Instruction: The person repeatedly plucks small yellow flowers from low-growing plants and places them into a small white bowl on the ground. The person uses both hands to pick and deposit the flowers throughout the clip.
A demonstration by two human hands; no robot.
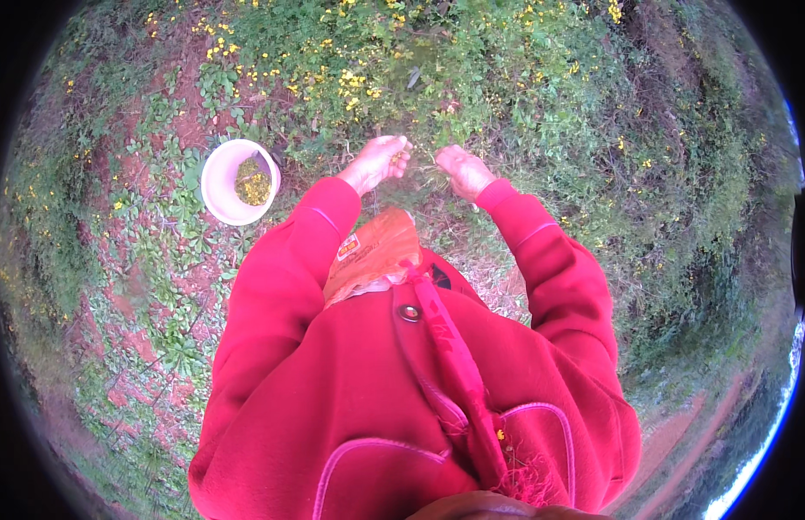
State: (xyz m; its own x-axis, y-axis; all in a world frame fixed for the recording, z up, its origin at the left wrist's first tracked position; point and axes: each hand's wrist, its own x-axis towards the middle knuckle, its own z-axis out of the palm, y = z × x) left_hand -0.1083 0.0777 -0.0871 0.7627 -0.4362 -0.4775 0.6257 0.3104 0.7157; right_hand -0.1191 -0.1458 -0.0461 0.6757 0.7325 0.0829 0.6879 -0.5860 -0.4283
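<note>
My left hand [381, 162], palm partly turned up, has its fingers curled around small yellow-orange flower heads [397, 157]. Just to its right, a short gap away, my right hand [462, 168] is back up with its fingers bent at the edge of the green plants; whether something is between the fingertips cannot be told. Yellow flowers [353, 84] grow on the plants beyond both hands. Left of my left hand stands a white bucket [215, 182] with yellow flower heads [253, 185] at its bottom. An orange plastic bag [376, 250] hangs at my waist.
Dense green plants [552, 97] with scattered yellow blooms spread ahead and to the right. Low leafy plants [181, 318] grow over reddish soil [188, 123] on the left. A reddish dirt strip [675, 435] runs at the lower right.
</note>
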